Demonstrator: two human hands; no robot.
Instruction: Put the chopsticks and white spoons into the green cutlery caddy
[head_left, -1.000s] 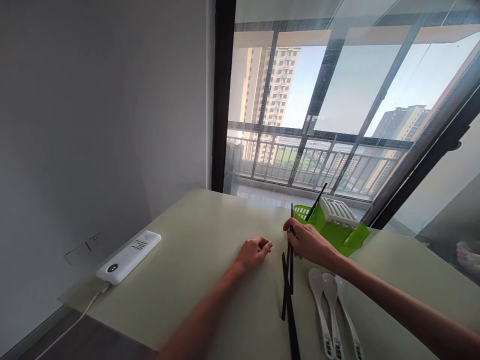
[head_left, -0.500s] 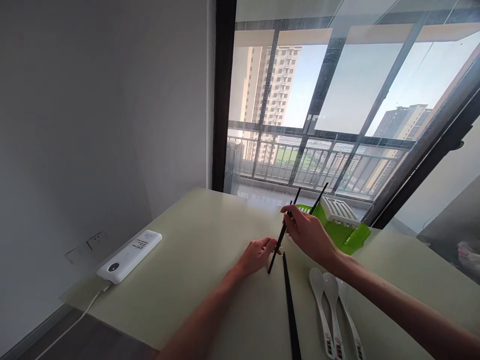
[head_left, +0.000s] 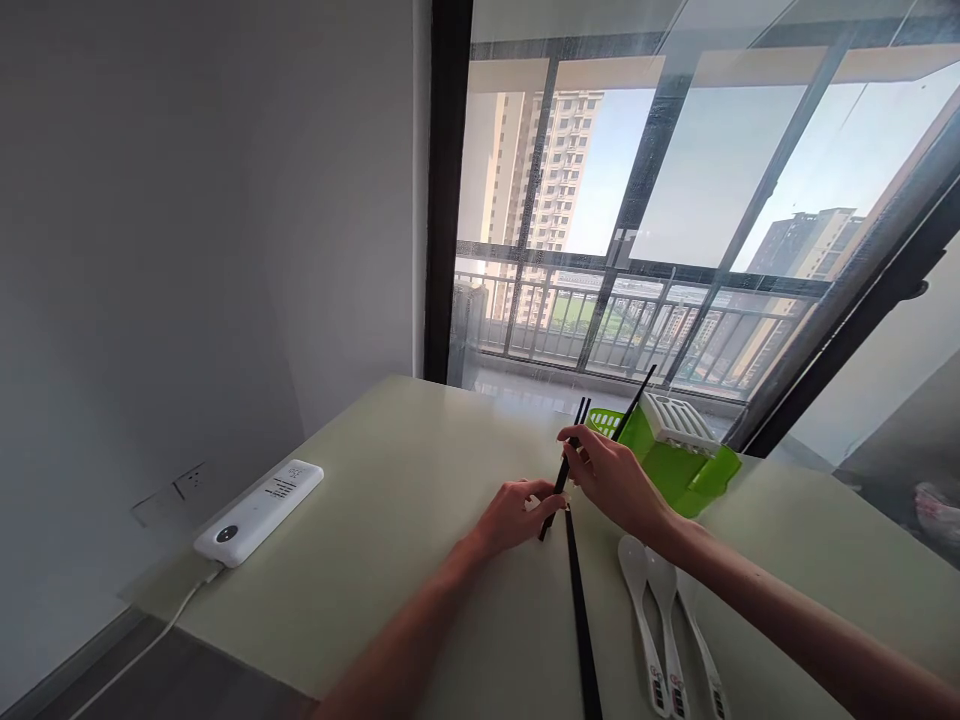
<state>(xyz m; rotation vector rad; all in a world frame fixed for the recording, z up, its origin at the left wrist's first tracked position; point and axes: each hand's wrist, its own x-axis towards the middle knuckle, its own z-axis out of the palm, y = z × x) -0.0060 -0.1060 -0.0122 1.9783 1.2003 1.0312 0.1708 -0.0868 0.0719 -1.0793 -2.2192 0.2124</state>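
Observation:
My right hand [head_left: 611,480] pinches a pair of black chopsticks [head_left: 564,468] held tilted, tips down on the pale green table [head_left: 390,520]. My left hand [head_left: 517,512] rests curled on the table beside the lower ends of that pair, fingertips touching them. Another black chopstick [head_left: 579,610] lies flat on the table just below the hands. Behind my right hand stands a green cutlery holder [head_left: 675,460] with a white slotted part [head_left: 679,422] and one black chopstick [head_left: 636,400] sticking out of it.
Three white spoons [head_left: 664,625] lie side by side at the right of the flat chopstick. A white power bank [head_left: 259,512] with a cable sits near the table's left edge, by the grey wall. A large window and balcony rail lie beyond the table's far edge.
My right hand lifted a pair of chopsticks off the table and tilted them upright; one chopstick stays flat. My left hand slid right and now touches their lower ends.

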